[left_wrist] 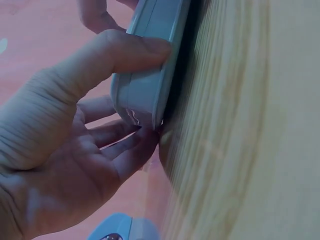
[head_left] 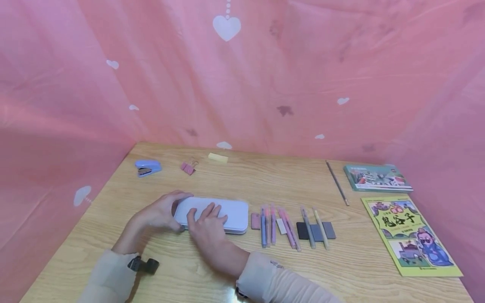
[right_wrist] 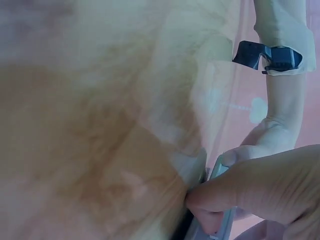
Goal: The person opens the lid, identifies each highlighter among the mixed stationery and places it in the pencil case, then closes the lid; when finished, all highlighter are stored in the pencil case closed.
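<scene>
A pale, rounded pencil case lies closed on the table, left of the middle. My left hand grips its left end. In the left wrist view, the thumb presses one long side and the fingers bend round the far side. My right hand is over the front of the case with its fingers bent on the lid. In the right wrist view, a bent digit of the right hand meets the edge of the case; the other fingers are mostly hidden there.
Several pens and small erasers lie right of the case. Behind are a blue stapler, pink binder clips and yellow sticky notes. Farther right lie a pencil, a green box and a yellow book.
</scene>
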The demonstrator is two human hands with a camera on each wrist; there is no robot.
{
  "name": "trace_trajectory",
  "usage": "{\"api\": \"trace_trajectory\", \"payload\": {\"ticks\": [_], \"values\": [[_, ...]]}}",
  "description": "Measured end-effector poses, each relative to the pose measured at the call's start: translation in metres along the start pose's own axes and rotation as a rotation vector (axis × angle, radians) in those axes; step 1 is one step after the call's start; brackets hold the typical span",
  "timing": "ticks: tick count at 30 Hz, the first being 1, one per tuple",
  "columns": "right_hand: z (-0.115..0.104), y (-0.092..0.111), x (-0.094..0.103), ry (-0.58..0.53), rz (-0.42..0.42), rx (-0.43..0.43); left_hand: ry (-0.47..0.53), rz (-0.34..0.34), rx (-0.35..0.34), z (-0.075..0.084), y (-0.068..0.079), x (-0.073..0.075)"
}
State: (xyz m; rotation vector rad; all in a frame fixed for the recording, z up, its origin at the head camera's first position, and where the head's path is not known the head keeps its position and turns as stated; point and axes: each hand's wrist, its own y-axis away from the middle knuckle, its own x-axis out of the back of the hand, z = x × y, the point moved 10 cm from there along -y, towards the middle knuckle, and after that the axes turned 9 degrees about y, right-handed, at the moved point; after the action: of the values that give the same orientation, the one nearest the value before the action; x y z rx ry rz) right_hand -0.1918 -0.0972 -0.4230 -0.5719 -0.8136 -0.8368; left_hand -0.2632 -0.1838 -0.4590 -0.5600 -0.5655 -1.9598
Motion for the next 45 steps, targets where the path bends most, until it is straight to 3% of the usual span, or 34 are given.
{"api": "trace_trajectory", "payload": {"ticks": [4, 10, 13, 17, 20, 24, 29, 33, 39, 45], "values": [[0.015, -0.006, 0.005, -0.108, -0.039, 0.013, 0.030, 0.007, 0.001, 0.000, -0.001, 0.002], [0.055, -0.015, 0.016, -0.434, -0.050, 0.124, 0.268, -0.039, -0.030, -0.007, -0.001, 0.004], [0.081, -0.022, 0.021, -0.538, -0.031, 0.117, 0.318, -0.035, -0.048, -0.010, -0.004, 0.004], [0.113, -0.037, 0.020, -0.485, 0.054, 0.017, 0.294, 0.034, -0.052, -0.012, -0.006, 0.007], [0.126, -0.049, 0.008, -0.434, 0.068, -0.041, 0.269, 0.084, -0.056, -0.012, -0.007, 0.009], [0.127, -0.062, -0.014, -0.441, 0.010, -0.045, 0.313, 0.094, -0.087, -0.008, -0.008, 0.007], [0.119, -0.072, -0.042, -0.559, -0.086, -0.009, 0.439, 0.072, -0.114, -0.005, -0.008, 0.004], [0.115, -0.076, -0.058, -0.639, -0.128, 0.002, 0.457, 0.050, -0.130, -0.004, -0.008, 0.002], [0.120, -0.075, -0.055, -0.722, -0.064, 0.036, 0.459, 0.037, -0.140, -0.004, -0.007, 0.001], [0.153, -0.058, -0.047, -0.741, -0.040, -0.005, 0.441, 0.055, -0.129, -0.006, -0.005, 0.003]]}}
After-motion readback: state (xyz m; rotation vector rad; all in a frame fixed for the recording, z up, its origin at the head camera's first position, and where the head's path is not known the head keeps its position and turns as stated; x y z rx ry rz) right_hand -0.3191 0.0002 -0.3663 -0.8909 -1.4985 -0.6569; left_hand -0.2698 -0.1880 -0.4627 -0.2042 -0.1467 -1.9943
